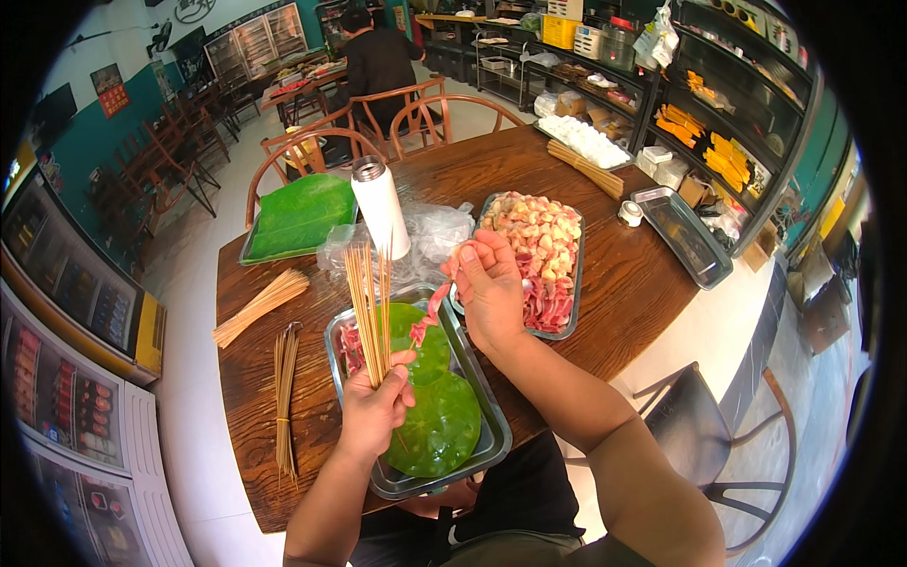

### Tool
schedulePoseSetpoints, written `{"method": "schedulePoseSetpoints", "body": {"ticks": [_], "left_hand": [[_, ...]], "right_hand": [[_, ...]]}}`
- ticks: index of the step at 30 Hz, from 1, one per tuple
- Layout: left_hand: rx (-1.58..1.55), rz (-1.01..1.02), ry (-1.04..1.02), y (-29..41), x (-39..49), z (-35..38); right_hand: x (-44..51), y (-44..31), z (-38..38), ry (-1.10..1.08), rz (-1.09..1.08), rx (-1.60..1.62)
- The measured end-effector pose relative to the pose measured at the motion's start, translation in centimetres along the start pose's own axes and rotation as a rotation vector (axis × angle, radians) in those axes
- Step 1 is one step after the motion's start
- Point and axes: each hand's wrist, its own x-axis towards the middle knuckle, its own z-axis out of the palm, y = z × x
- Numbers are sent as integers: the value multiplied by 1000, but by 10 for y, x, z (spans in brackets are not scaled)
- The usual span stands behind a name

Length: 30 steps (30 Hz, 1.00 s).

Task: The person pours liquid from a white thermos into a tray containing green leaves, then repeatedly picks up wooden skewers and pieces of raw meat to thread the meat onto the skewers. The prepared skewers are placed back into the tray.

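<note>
My left hand [377, 407] is closed around a bundle of thin bamboo skewers [368, 312], held upright over a metal tray [496, 443]. One skewer leans out of the same hand with pink raw meat [431, 315] threaded along it. At the upper end of that skewer, the thumb and fingers of my right hand [485, 283] pinch a pale piece of meat. Round green leaves [436, 425] line the tray, and some red meat [350, 349] lies at its left side. Beyond my right hand stands a second tray heaped with pale yellowish and red raw meat pieces [535, 241].
Around the wooden table [453, 166] are a white bottle [380, 205], clear plastic bags [432, 230], a leaf-covered tray [301, 216], skewer bundles [285, 404], a tray of white pieces [584, 140] and a metal tray [684, 237]. Chairs [684, 425] stand nearby; a person [379, 60] is at a far table.
</note>
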Motion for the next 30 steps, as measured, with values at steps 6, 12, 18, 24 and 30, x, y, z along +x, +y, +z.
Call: {"method": "schedulePoseSetpoints", "body": {"ticks": [6, 12, 18, 24, 30], "left_hand": [[15, -6, -3, 2, -1, 1], [-6, 23, 4, 7, -2, -3], [29, -6, -12, 7, -2, -5], [51, -7, 2, 6, -1, -2], [41, 14, 35, 5, -2, 1]], "right_hand": [[3, -4, -1, 51, 241, -2], [8, -17, -5, 0, 672, 7], [10, -22, -4, -11, 423, -185], [9, -23, -2, -13, 265, -207], [3, -12, 4, -21, 125, -135]]}}
